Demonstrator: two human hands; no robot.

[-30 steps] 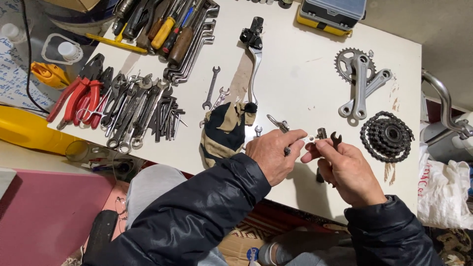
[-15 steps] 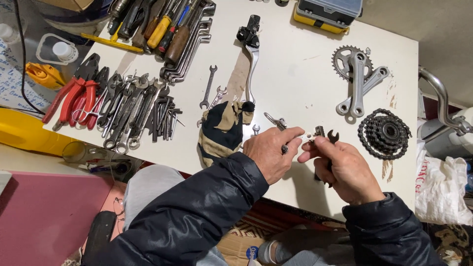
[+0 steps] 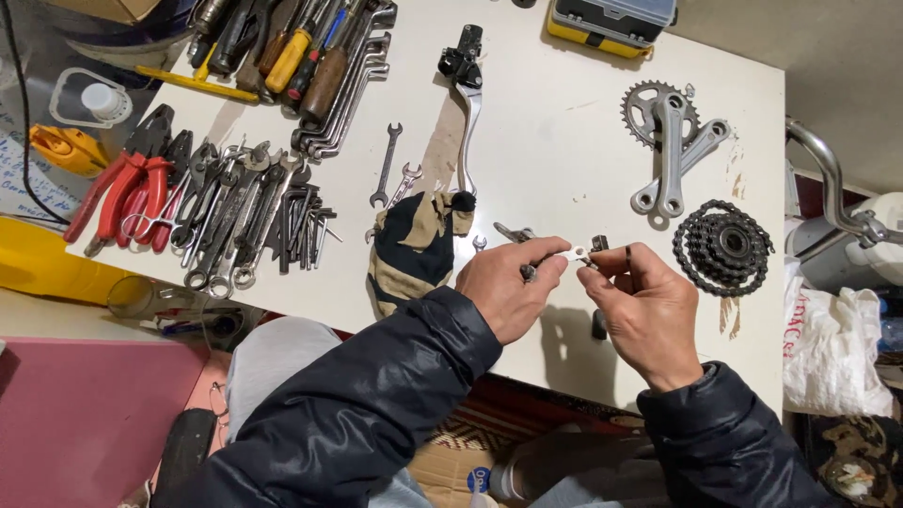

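Left hand (image 3: 508, 287) pinching small flat wrench (image 3: 576, 252) between thumb and fingers, holding it just above white table (image 3: 564, 141) near front edge. Right hand (image 3: 649, 310) curling fingers round small dark metal part (image 3: 599, 244), meeting wrench tip; exact grip hard to tell. Work glove (image 3: 414, 246) lying just left of left hand. Sprocket cluster (image 3: 722, 246) sitting right of hands, crankset (image 3: 670, 141) lying behind it. Brake lever (image 3: 466, 103) and pliers (image 3: 127, 188) lying well apart, left side.
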